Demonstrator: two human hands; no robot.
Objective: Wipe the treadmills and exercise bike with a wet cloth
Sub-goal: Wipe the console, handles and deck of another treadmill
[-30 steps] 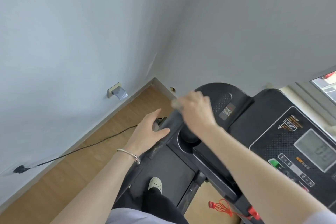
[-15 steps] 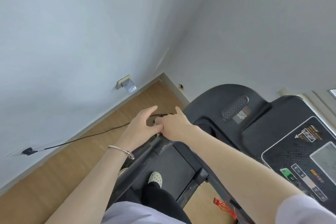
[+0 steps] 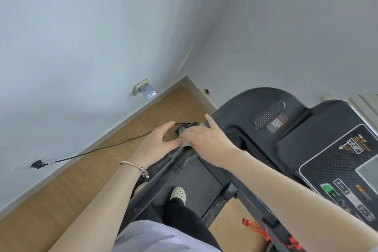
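Head view down over my arms, my right hand (image 3: 206,139) pressing a small grey wet cloth (image 3: 186,143) on the black treadmill's (image 3: 290,135) worn left handrail (image 3: 163,174), its grip on the cloth unclear, my left hand (image 3: 157,143) beside it, fingers relaxed, silver bracelet (image 3: 136,166) on its wrist.

Showing in the frame: one treadmill (image 3: 286,135) at right, two hands (image 3: 157,141) (image 3: 206,141) meeting mid-frame, two pale shoes (image 3: 178,194) below, one bracelet (image 3: 135,166), one wall socket (image 3: 143,89) at upper left, one red cord (image 3: 257,228) at lower right
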